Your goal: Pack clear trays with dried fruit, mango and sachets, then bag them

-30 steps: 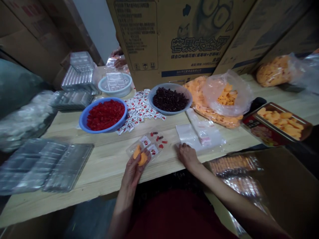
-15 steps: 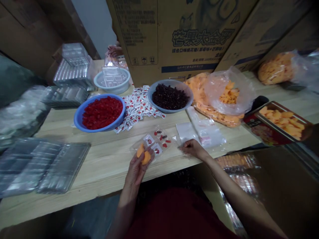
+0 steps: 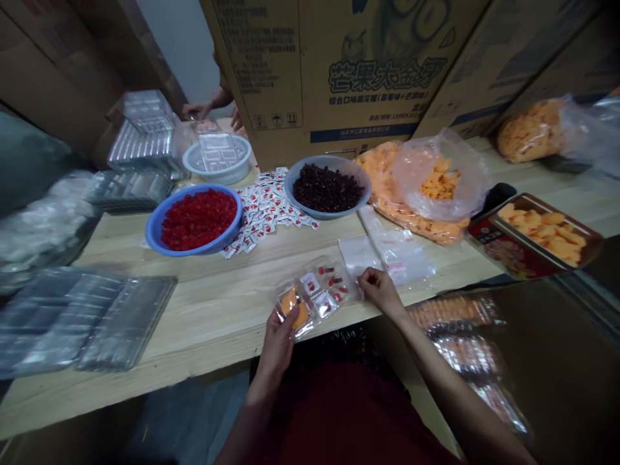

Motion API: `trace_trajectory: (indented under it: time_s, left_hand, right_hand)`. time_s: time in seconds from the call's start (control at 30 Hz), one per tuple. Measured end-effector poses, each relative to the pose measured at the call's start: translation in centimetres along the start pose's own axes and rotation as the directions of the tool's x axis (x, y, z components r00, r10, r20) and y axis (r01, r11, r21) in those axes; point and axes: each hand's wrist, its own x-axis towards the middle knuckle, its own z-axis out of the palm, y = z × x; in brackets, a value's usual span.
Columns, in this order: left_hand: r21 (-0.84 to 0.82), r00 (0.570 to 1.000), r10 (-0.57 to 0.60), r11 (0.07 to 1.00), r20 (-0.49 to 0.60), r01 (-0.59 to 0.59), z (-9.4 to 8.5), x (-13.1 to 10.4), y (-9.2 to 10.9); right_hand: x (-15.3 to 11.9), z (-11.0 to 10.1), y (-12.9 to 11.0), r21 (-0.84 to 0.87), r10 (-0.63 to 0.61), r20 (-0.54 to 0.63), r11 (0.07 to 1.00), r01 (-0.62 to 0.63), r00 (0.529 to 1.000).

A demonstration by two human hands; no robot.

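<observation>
My left hand (image 3: pixel 281 332) grips the near left end of a clear plastic tray (image 3: pixel 317 303), which is tilted over the table's front edge. Inside the tray are orange pieces (image 3: pixel 301 314) at the left, two white printed packets (image 3: pixel 325 303) in the middle, and small red and dark pieces (image 3: pixel 338 282) at the right. My right hand (image 3: pixel 380 287) is at the tray's right end, fingers pinched together on what seems to be clear film. Just behind my right hand lie flat clear bags (image 3: pixel 361 253).
Behind are a blue bowl of red pieces (image 3: pixel 198 219), scattered packets (image 3: pixel 264 206), a bowl of dark pieces (image 3: pixel 328 187) and a bag of orange pieces (image 3: pixel 440 177). Clear trays (image 3: pixel 128 323) are stacked left. An orange-filled box (image 3: pixel 542 236) stands right. Another person's hand (image 3: pixel 198 111) shows behind.
My left hand has moved right and slightly nearer with the tray. The tray's right end now reaches my right hand, which has shifted slightly right. The other person's hands have moved apart.
</observation>
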Motion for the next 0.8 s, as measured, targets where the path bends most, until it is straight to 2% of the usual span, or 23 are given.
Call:
trace_trajectory:
  time_s: [0.2, 0.37, 0.47, 0.63, 0.8]
  left_hand:
    - [0.089, 1.000, -0.009, 0.996, 0.025, 0.006, 0.2, -1.4, -1.1]
    - [0.215, 0.998, -0.057, 0.975, 0.012, 0.054, 1.2, -1.3, -1.1]
    - [0.229, 0.998, -0.064, 0.971, -0.015, 0.066, 1.6, -1.3, -0.6]
    - [0.223, 0.997, -0.082, 0.972, 0.017, 0.076, 1.6, -1.1, -0.2]
    - [0.245, 0.997, -0.075, 0.967, -0.002, 0.074, 2.1, -1.1, -0.2]
  right_hand:
    - [-1.2, 1.3, -0.8, -0.322, -0.141, -0.092, 0.941, 0.104, 0.986]
    - [-2.5, 2.1, -1.8, -0.550, -0.297, -0.024, 0.801, 0.236, 0.955]
    - [-2.6, 2.2, -1.8, -0.593, -0.285, -0.013, 0.774, 0.222, 0.958]
    - [-1.2, 2.3, -1.0, -0.559, -0.225, -0.033, 0.812, 0.169, 0.974]
    - [-1.3, 2.6, -1.8, -0.539, -0.285, 0.008, 0.806, 0.244, 0.959]
